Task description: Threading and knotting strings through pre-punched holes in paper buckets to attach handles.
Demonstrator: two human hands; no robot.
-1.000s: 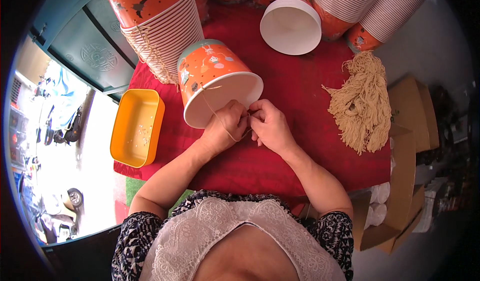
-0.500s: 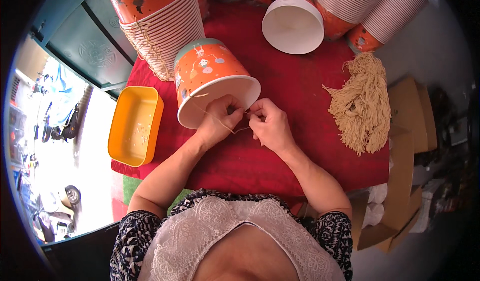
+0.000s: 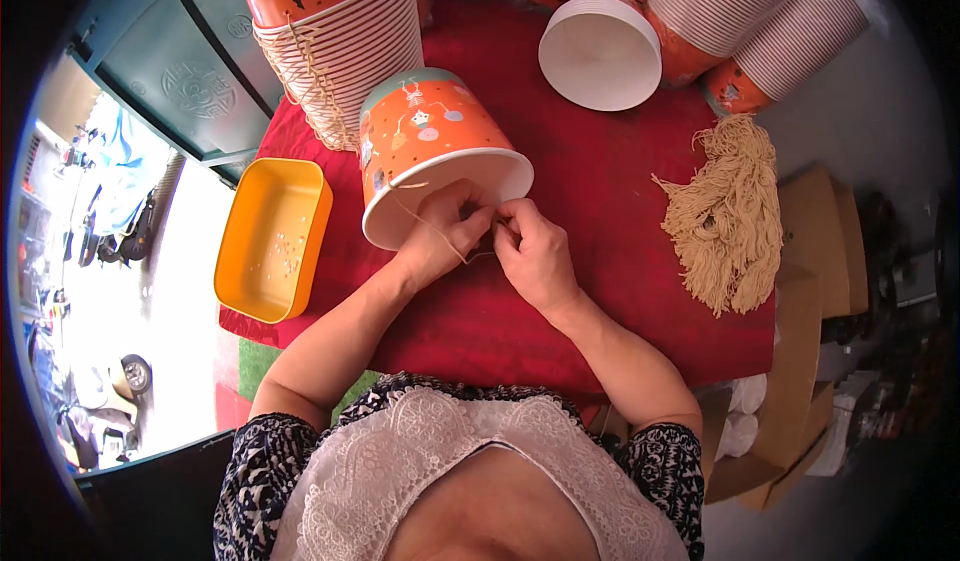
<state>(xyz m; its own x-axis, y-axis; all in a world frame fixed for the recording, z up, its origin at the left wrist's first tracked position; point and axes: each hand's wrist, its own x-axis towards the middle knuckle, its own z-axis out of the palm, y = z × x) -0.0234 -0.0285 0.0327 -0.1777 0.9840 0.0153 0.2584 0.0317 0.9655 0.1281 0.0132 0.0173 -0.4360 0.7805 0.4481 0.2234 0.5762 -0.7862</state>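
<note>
A large orange paper bucket (image 3: 440,126) with Halloween-like pictures and a white rim lies tilted on the table, its mouth toward me. A thin beige string (image 3: 478,256) is attached at the left of its rim and loops across the mouth in front of my left wrist. My left hand (image 3: 440,236) reaches partly inside the mouth, thumb and fingers pinched at the right side of the rim. Against it, my right hand (image 3: 538,256) is closed in a pinch on the string's end. The fingertips meet, and the very end of the string is hidden between them.
Left of the bucket sits a yellow tub (image 3: 275,241) with small pale bits inside. Behind it rises a bucket stack (image 3: 340,51) hung with strings. Another bucket (image 3: 600,56) lies at the back near more stacks. A beige string bundle (image 3: 725,216) lies right, beside cardboard boxes (image 3: 795,361).
My right fingers have drawn in closer to the rim and to my left fingertips. The whole view has shifted slightly; the bucket stays in about the same pose.
</note>
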